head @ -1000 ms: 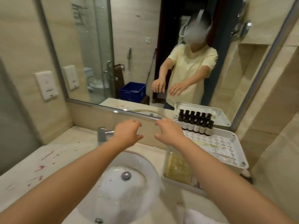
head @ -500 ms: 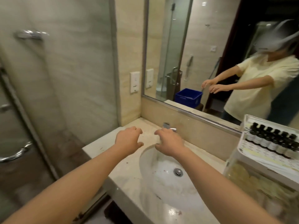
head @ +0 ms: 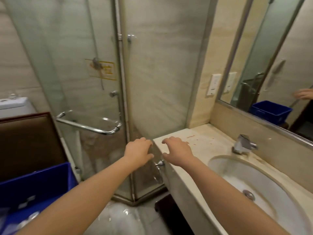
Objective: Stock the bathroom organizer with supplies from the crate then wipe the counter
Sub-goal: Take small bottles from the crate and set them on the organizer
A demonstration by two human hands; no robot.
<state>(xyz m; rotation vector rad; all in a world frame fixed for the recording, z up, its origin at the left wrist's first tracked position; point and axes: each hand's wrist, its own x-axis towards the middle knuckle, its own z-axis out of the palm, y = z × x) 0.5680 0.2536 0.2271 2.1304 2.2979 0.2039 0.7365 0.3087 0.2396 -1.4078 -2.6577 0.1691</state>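
A blue crate point(head: 33, 189) sits at the lower left with pale, blurred items inside. The marble counter point(head: 199, 141) runs along the right, marked with small red smears near its left end. My left hand point(head: 138, 154) hovers in front of the glass shower door, fingers curled and apart, holding nothing. My right hand point(head: 177, 152) hangs over the counter's left corner, also empty with its fingers spread. The organizer is out of view.
A white oval sink point(head: 257, 184) with a chrome faucet point(head: 243, 144) is set in the counter. The glass shower enclosure point(head: 94, 99) has a chrome handle point(head: 91, 128). A mirror point(head: 274, 65) reflects the crate. A dark wooden panel point(head: 25, 143) stands behind the crate.
My view has swung left from the organizer and mirror to the shower door and crate. Both hands stayed out in front, empty, and now sit at the counter's left end.
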